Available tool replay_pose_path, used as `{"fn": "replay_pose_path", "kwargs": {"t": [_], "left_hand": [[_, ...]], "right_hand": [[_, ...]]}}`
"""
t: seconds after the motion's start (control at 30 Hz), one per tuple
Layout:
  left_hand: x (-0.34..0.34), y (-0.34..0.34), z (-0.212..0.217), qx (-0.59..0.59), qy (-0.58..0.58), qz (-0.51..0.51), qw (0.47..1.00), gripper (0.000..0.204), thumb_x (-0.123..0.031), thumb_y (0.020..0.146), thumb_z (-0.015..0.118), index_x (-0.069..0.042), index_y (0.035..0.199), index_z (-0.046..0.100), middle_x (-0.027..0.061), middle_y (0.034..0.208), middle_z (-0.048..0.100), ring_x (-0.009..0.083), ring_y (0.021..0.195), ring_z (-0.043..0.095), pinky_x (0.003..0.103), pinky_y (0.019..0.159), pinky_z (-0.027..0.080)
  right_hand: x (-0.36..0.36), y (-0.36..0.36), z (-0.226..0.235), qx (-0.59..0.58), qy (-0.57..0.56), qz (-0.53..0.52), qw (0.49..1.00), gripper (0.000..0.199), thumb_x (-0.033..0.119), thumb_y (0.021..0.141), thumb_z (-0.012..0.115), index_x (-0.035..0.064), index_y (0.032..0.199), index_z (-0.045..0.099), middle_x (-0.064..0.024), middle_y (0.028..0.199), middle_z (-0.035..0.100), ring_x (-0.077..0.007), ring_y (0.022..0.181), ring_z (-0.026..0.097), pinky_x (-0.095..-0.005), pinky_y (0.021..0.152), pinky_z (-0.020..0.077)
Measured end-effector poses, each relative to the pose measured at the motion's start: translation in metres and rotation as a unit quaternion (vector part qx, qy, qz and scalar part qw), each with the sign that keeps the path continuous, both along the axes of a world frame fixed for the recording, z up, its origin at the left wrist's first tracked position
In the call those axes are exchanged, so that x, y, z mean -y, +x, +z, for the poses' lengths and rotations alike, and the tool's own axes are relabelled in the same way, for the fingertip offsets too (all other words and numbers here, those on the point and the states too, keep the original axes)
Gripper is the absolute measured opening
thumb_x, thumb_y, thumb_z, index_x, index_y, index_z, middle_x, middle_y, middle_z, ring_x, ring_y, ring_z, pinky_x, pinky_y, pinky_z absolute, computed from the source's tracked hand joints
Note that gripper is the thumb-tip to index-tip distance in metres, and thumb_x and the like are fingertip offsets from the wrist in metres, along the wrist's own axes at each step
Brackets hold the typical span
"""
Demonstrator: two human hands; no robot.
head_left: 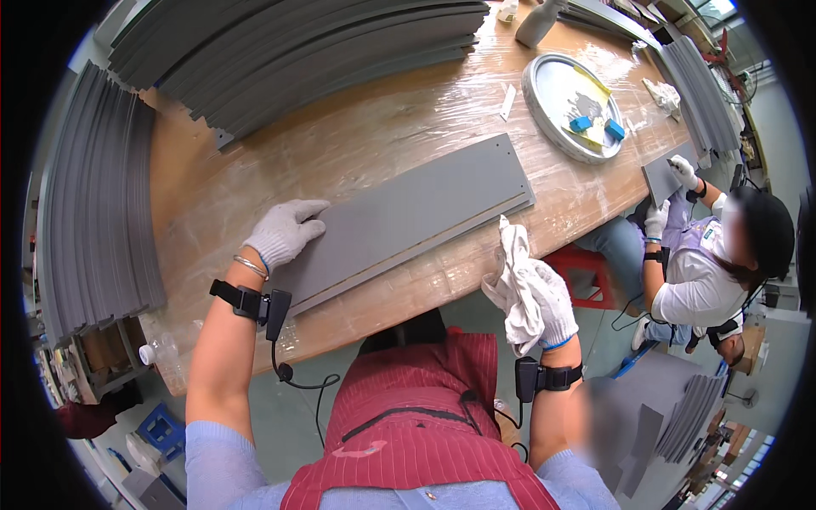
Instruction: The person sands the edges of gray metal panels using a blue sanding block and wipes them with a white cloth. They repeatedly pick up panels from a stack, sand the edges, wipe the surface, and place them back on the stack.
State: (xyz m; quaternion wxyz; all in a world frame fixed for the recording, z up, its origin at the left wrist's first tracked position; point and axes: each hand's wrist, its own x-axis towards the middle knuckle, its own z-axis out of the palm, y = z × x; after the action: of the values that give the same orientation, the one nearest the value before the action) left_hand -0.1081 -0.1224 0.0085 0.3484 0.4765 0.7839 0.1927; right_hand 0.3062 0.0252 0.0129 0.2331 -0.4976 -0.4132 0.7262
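Note:
A long grey panel (pixel 408 212) with a groove along its near edge and small holes at its right end lies slanted on the table. My left hand (pixel 285 231), in a white knit glove, rests at the panel's left end with the thumb and fingers apart. Off the table's near edge, my right hand (pixel 551 304), gloved too, grips a crumpled white cloth (pixel 513 293). The cloth hangs beside the panel's right end, apart from it. Part of the right fingers is hidden behind the cloth.
Tall stacks of grey panels (pixel 289 68) stand along the far side, with another stack (pixel 102 204) at the left. A round white lid (pixel 544 110) holds grey paste and blue blocks. At right a co-worker (pixel 697 246) handles a grey panel (pixel 667 174). A red stool (pixel 591 276) stands below.

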Motion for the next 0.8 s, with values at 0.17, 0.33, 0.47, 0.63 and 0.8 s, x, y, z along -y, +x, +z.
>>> {"fn": "replay_pose_path", "kwargs": {"t": [0.17,0.33,0.47,0.63,0.8], "left_hand": [[0.069,0.028,-0.004,-0.271,0.152,0.161,0.937,0.055,-0.017,0.085,0.067,-0.008,0.138,0.056,0.0177,0.139,0.056,0.0366,0.13,0.05,0.043,0.11,0.039],[0.201,0.053,-0.082,-0.31,-0.007,0.41,0.858,0.059,-0.034,0.1,0.054,-0.003,0.149,0.042,0.0201,0.157,0.037,0.034,0.147,0.031,0.044,0.121,0.024],[0.197,0.064,-0.108,-0.366,-0.013,0.381,0.849,0.053,-0.036,0.106,0.042,-0.004,0.148,0.044,0.0176,0.158,0.036,0.0334,0.148,0.028,0.047,0.123,0.012],[0.195,0.07,-0.105,-0.369,0.002,0.385,0.846,0.048,-0.034,0.107,0.042,-0.005,0.144,0.049,0.0166,0.156,0.039,0.0336,0.148,0.03,0.048,0.123,0.015],[0.19,0.069,-0.106,-0.386,0.034,0.367,0.846,0.045,-0.031,0.106,0.045,-0.005,0.142,0.052,0.0178,0.153,0.044,0.0348,0.146,0.034,0.049,0.122,0.017]], "right_hand": [[-0.026,-0.036,0.004,0.032,0.125,-0.057,0.99,0.027,0.009,0.093,0.07,-0.0041,0.115,0.064,-0.0084,0.102,0.071,-0.0128,0.088,0.066,-0.0272,0.078,0.0543],[0.036,-0.196,0.001,0.116,0.612,0.169,0.764,0.034,0.017,0.081,0.073,0.006,0.112,0.068,-0.0184,0.109,0.065,-0.0387,0.098,0.062,-0.0487,0.089,0.0513],[0.094,-0.256,-0.038,0.081,0.618,0.393,0.676,0.038,0.03,0.092,0.053,0.0149,0.125,0.064,-0.0173,0.133,0.056,-0.0383,0.134,0.045,-0.0513,0.116,0.0287],[-0.044,-0.159,-0.069,0.283,0.665,0.178,0.668,0.04,0.022,0.088,0.065,0.0111,0.126,0.068,-0.0206,0.132,0.061,-0.0382,0.129,0.052,-0.0518,0.112,0.0337],[-0.188,0.024,-0.062,0.577,0.465,0.082,0.666,0.031,0.016,0.093,0.061,0.0036,0.121,0.068,-0.0197,0.118,0.069,-0.0359,0.11,0.064,-0.0424,0.095,0.0503]]}}
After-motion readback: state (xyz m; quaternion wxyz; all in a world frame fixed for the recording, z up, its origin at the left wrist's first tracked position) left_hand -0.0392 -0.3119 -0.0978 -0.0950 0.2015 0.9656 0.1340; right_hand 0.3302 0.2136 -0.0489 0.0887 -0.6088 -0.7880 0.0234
